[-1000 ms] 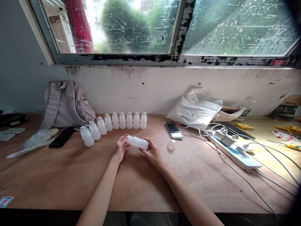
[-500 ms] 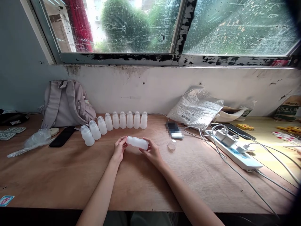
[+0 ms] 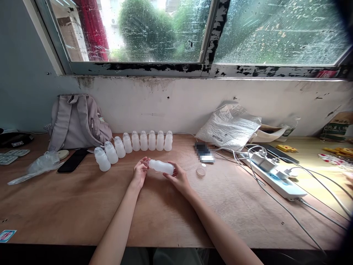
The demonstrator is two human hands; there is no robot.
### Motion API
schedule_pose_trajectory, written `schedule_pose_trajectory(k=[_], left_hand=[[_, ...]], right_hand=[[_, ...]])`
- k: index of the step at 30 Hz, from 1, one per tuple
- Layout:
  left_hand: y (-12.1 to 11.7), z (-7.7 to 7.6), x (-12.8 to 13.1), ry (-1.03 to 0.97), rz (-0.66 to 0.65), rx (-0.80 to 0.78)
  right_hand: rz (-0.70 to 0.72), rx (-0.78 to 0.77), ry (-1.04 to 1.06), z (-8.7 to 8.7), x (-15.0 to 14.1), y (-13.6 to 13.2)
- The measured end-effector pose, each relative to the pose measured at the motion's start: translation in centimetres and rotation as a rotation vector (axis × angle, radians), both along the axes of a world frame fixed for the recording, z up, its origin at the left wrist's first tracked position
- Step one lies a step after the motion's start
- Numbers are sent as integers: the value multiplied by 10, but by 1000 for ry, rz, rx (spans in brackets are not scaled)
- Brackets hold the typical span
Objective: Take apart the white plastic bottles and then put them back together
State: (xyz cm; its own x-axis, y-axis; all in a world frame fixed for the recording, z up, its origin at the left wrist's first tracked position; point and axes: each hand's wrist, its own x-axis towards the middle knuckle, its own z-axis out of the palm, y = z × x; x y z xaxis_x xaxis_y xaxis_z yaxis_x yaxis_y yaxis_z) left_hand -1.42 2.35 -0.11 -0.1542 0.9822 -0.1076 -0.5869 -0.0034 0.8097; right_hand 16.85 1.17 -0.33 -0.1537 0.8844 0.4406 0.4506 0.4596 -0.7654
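A frosted white plastic bottle (image 3: 160, 166) lies sideways between my two hands, just above the wooden table. My right hand (image 3: 179, 178) is wrapped around its base end, on the right. At the opposite end, my left hand (image 3: 140, 172) has its fingers closed about the narrow neck, partly hiding it. Behind my hands, several similar frosted bottles stand upright in a curved row, among them an end bottle (image 3: 168, 141) and a front-left bottle (image 3: 102, 159). To the right of my right hand, a clear ring-like piece (image 3: 200, 172) rests on the table near a small white disc (image 3: 204, 165).
A grey backpack (image 3: 78, 121) leans at the back left, near a black phone (image 3: 73, 161) and a clear plastic bag (image 3: 41, 165). At right are a silver padded bag (image 3: 230, 127), a white power strip (image 3: 286, 187) and trailing cables. A partly blurred dark device (image 3: 203, 151) sits behind the ring.
My left fingers have shifted slightly at the bottle's neck. The bottle and my right hand stay nearly where they were.
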Motion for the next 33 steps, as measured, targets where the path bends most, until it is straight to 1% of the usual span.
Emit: schedule_pose_trajectory(k=[2, 5, 7, 10, 12, 14, 16, 18, 19, 20, 21, 23, 24, 25, 26, 27, 30, 31, 32, 33], left_hand=[[-1, 1, 1, 14, -1, -24], [-1, 0, 2, 38, 34, -29], [1, -2, 2, -16, 49, -11], [3, -4, 0, -63, 64, -51], [3, -5, 0, -19, 34, -92], [1, -3, 0, 32, -17, -73], [-2, 1, 1, 34, -91, 19], [-5, 4, 2, -3, -143, 108], [-6, 5, 3, -13, -161, 116], [-7, 5, 5, -3, -175, 89], [-7, 4, 6, 25, -189, 42], [-8, 2, 9, 99, -219, -53], [-9, 1, 11, 123, -235, -74], [-9, 0, 12, 127, -247, -70], [-9, 1, 12, 113, -254, -45], [-10, 2, 13, 89, -259, -11], [-11, 9, 13, 16, -286, 95], [-12, 11, 13, -10, -295, 117], [-12, 12, 14, -38, -302, 126], [-13, 13, 15, -68, -306, 118]], right_hand=[[12, 4, -1, 0, 0, 0], [22, 30, -12, -1, 0, 1], [22, 36, -13, -1, 0, 1], [23, 26, 1, 0, -1, 0], [23, 27, 9, 1, -2, 0], [9, 15, 16, 1, -1, 0], [-15, -57, 32, 2, 1, 0], [-25, -192, 46, 2, 3, 1], [-29, -244, 44, 2, 3, 0], [-36, -259, 31, 2, 3, 0], [-47, -231, 7, 2, 2, -1], [-72, -90, -51, 4, -1, -5], [-83, -22, -73, 5, -2, -6], [-90, 14, -83, 6, -3, -7], [-89, 3, -79, 6, -4, -7], [-74, -60, -60, 7, -4, -7], [68, -404, 45, 7, -3, -3], [112, -490, 75, 7, -2, -2], [132, -524, 85, 7, -2, -1], [116, -497, 69, 7, -3, -2]])
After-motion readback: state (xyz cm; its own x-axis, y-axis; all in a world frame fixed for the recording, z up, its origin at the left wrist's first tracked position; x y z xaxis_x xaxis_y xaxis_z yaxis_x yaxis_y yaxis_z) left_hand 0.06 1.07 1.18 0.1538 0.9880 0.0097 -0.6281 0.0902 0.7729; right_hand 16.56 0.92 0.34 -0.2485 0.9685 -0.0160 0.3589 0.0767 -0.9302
